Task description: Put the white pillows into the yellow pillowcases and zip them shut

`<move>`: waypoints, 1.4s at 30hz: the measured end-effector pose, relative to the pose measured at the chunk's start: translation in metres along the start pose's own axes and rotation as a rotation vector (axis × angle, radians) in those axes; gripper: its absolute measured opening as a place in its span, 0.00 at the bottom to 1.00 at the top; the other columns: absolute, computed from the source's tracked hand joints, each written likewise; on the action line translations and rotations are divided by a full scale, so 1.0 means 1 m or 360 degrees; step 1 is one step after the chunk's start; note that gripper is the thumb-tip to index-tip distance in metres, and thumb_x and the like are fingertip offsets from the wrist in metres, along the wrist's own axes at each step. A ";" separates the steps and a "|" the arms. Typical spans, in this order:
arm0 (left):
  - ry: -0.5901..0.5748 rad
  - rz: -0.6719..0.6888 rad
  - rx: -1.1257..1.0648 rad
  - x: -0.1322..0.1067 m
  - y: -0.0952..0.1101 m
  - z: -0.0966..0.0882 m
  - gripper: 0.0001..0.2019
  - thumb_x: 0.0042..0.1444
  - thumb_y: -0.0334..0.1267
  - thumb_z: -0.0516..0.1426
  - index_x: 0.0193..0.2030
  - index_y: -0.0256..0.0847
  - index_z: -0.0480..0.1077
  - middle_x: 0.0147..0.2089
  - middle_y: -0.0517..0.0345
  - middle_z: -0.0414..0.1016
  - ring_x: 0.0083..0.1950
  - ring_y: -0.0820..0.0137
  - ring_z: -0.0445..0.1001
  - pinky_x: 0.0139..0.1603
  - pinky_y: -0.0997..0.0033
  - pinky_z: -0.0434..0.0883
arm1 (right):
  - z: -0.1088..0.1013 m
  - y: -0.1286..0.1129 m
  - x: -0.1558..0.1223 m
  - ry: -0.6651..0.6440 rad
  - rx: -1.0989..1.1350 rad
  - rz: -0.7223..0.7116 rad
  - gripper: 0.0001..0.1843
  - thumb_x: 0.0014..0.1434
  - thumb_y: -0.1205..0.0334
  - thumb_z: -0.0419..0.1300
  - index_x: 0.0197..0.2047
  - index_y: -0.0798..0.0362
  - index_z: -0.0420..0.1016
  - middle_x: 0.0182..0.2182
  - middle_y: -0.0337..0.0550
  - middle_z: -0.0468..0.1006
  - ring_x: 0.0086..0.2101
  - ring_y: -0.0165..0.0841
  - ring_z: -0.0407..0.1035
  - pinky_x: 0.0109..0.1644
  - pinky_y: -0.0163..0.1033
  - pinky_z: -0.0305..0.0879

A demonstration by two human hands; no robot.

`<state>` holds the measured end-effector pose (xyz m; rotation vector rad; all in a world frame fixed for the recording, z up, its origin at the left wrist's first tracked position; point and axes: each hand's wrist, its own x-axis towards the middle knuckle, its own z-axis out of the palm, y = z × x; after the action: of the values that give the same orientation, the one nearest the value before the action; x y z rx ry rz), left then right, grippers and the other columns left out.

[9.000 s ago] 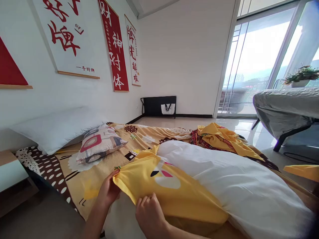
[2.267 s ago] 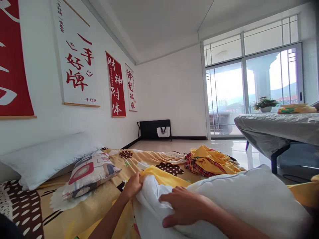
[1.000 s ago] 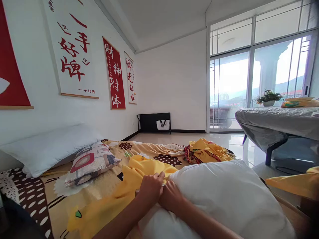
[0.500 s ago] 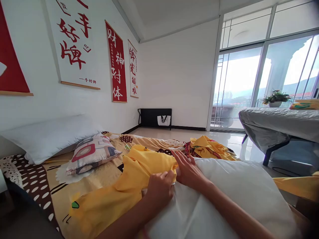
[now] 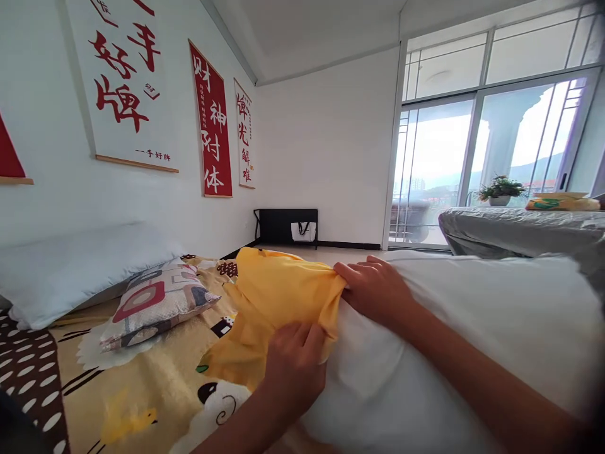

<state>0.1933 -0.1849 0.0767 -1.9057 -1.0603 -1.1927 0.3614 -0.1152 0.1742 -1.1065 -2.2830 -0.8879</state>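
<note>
A yellow pillowcase (image 5: 278, 287) is partly over the left end of a white pillow (image 5: 477, 302), its loose part hanging down to the left. My left hand (image 5: 297, 359) is closed on the near edge of the pillowcase's opening. Higher up and to the right, my right hand (image 5: 373, 287) grips the far edge of the opening, its forearm lying along the white pillow. How far the pillow reaches inside the cloth is hidden.
A patterned cushion (image 5: 161, 299) and another white pillow (image 5: 89, 261) lie on the printed bedsheet (image 5: 137, 384) at left. A covered table (image 5: 515, 224) with a potted plant (image 5: 501, 190) stands at right. A black folded panel (image 5: 276, 226) leans by the back wall.
Both hands have lifted the pillow and pillowcase higher off the bed. The right hand has gone from fingers spread to closed on the cloth. The view has shifted right.
</note>
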 end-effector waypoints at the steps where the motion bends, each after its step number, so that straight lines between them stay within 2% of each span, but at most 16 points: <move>1: -0.0011 0.0051 -0.0033 -0.004 0.004 0.003 0.07 0.46 0.26 0.52 0.27 0.42 0.59 0.23 0.60 0.67 0.25 0.68 0.67 0.26 0.69 0.59 | 0.000 0.002 -0.005 0.0030 -0.0035 -0.0062 0.05 0.55 0.64 0.56 0.35 0.53 0.71 0.28 0.43 0.79 0.30 0.35 0.71 0.39 0.40 0.52; 5: -0.0288 0.0261 -0.0199 -0.032 0.017 0.019 0.05 0.49 0.34 0.55 0.29 0.42 0.60 0.26 0.60 0.69 0.26 0.68 0.68 0.26 0.69 0.60 | 0.047 0.003 -0.051 -0.0025 0.0013 -0.0213 0.10 0.52 0.65 0.57 0.40 0.55 0.72 0.30 0.44 0.80 0.31 0.37 0.72 0.40 0.41 0.53; 8: -0.0583 0.0440 -0.0366 -0.052 0.007 0.016 0.07 0.52 0.38 0.57 0.30 0.42 0.61 0.30 0.60 0.71 0.30 0.69 0.69 0.30 0.69 0.64 | 0.090 0.013 -0.086 -0.0084 0.0118 -0.0143 0.14 0.50 0.68 0.56 0.42 0.54 0.72 0.31 0.44 0.80 0.33 0.37 0.72 0.41 0.41 0.55; 9: -0.0556 0.0479 -0.0430 -0.057 -0.003 0.013 0.07 0.53 0.38 0.57 0.30 0.41 0.62 0.30 0.60 0.71 0.31 0.70 0.69 0.33 0.69 0.65 | 0.098 0.018 -0.093 -0.0063 0.0149 -0.0095 0.14 0.49 0.69 0.56 0.41 0.54 0.72 0.31 0.45 0.80 0.33 0.37 0.72 0.42 0.41 0.56; 11: -0.0275 0.0376 -0.0498 -0.065 -0.032 0.006 0.03 0.56 0.33 0.54 0.31 0.41 0.63 0.30 0.59 0.70 0.33 0.70 0.69 0.38 0.69 0.67 | 0.104 0.027 -0.099 0.0005 0.0214 -0.0037 0.13 0.48 0.69 0.55 0.39 0.53 0.72 0.33 0.46 0.80 0.34 0.37 0.72 0.42 0.40 0.57; 13: 0.0082 -0.0130 -0.0457 -0.066 -0.068 0.004 0.03 0.57 0.32 0.54 0.38 0.41 0.66 0.35 0.55 0.71 0.39 0.68 0.70 0.42 0.66 0.67 | 0.099 0.035 -0.098 0.0046 0.0279 -0.0056 0.13 0.47 0.69 0.55 0.39 0.53 0.72 0.35 0.47 0.79 0.36 0.37 0.71 0.42 0.41 0.59; 15: 0.0219 -0.0924 -0.0543 -0.062 -0.102 0.007 0.14 0.55 0.41 0.58 0.47 0.41 0.65 0.46 0.48 0.72 0.47 0.63 0.70 0.45 0.63 0.68 | 0.090 0.039 -0.094 0.0049 0.0322 -0.0105 0.14 0.47 0.69 0.55 0.39 0.54 0.72 0.37 0.47 0.79 0.38 0.38 0.70 0.43 0.42 0.60; 17: 0.0061 -0.1555 -0.0977 -0.054 -0.126 0.013 0.24 0.53 0.53 0.57 0.51 0.40 0.64 0.54 0.44 0.69 0.53 0.59 0.70 0.47 0.61 0.69 | 0.083 0.042 -0.091 0.0043 0.0332 -0.0153 0.14 0.50 0.67 0.55 0.42 0.54 0.71 0.40 0.49 0.78 0.40 0.39 0.70 0.45 0.43 0.61; 19: -0.0218 -0.1771 -0.1589 -0.044 -0.137 0.021 0.26 0.53 0.57 0.54 0.51 0.39 0.66 0.55 0.44 0.71 0.54 0.60 0.71 0.49 0.63 0.69 | 0.080 0.044 -0.091 0.0041 0.0325 -0.0203 0.15 0.56 0.62 0.55 0.46 0.55 0.71 0.43 0.50 0.77 0.42 0.39 0.69 0.47 0.45 0.61; 22: -0.0454 -0.1728 -0.2174 -0.024 -0.135 0.032 0.26 0.50 0.57 0.57 0.47 0.37 0.69 0.47 0.46 0.76 0.48 0.60 0.75 0.46 0.65 0.71 | 0.078 0.044 -0.098 0.0067 0.0272 -0.0281 0.19 0.61 0.55 0.54 0.52 0.54 0.69 0.45 0.51 0.76 0.43 0.39 0.70 0.49 0.46 0.61; 26: -0.0618 -0.1755 -0.2169 0.005 -0.125 0.039 0.21 0.40 0.47 0.65 0.36 0.33 0.72 0.34 0.47 0.78 0.35 0.62 0.75 0.37 0.66 0.71 | 0.076 0.043 -0.110 0.0282 -0.0013 -0.0232 0.21 0.63 0.55 0.52 0.56 0.55 0.68 0.48 0.52 0.76 0.47 0.41 0.69 0.52 0.48 0.58; 28: -0.0624 -0.1750 -0.2097 0.014 -0.121 0.039 0.16 0.38 0.42 0.66 0.32 0.32 0.72 0.30 0.51 0.77 0.32 0.65 0.74 0.34 0.70 0.69 | 0.072 0.043 -0.117 0.0471 -0.0199 -0.0118 0.17 0.63 0.58 0.53 0.53 0.55 0.70 0.47 0.53 0.76 0.47 0.43 0.69 0.52 0.48 0.56; 30: -0.0511 -0.1686 -0.1995 0.017 -0.117 0.035 0.13 0.41 0.39 0.65 0.32 0.34 0.72 0.30 0.56 0.75 0.31 0.69 0.71 0.32 0.74 0.66 | 0.068 0.039 -0.125 0.0649 -0.0314 -0.0064 0.11 0.62 0.63 0.54 0.45 0.54 0.74 0.41 0.52 0.79 0.44 0.42 0.71 0.51 0.48 0.57; 33: -0.0154 -0.1465 -0.1689 0.015 -0.109 0.026 0.10 0.47 0.41 0.61 0.33 0.36 0.71 0.29 0.62 0.71 0.32 0.72 0.68 0.30 0.77 0.63 | 0.064 0.023 -0.139 0.0802 -0.0208 -0.0275 0.09 0.61 0.71 0.53 0.36 0.54 0.75 0.34 0.47 0.80 0.38 0.37 0.73 0.47 0.44 0.59; 37: 0.0155 -0.1379 -0.1395 0.014 -0.107 0.014 0.12 0.51 0.44 0.58 0.38 0.38 0.71 0.31 0.62 0.70 0.32 0.73 0.66 0.31 0.77 0.64 | 0.063 -0.011 -0.148 0.0778 0.0099 -0.0615 0.15 0.61 0.73 0.48 0.41 0.54 0.75 0.39 0.47 0.81 0.43 0.37 0.73 0.45 0.43 0.62; 42: 0.0279 -0.1334 -0.0847 0.008 -0.125 0.004 0.14 0.52 0.42 0.55 0.45 0.40 0.67 0.41 0.55 0.71 0.42 0.65 0.70 0.45 0.67 0.69 | 0.052 -0.028 -0.143 0.0663 0.0251 -0.0522 0.18 0.61 0.72 0.47 0.48 0.55 0.74 0.43 0.52 0.80 0.42 0.37 0.74 0.40 0.41 0.68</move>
<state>0.0867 -0.1211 0.0955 -1.6809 -1.6317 -2.2452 0.4156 -0.1653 0.0386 -0.4322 -2.1592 -0.9361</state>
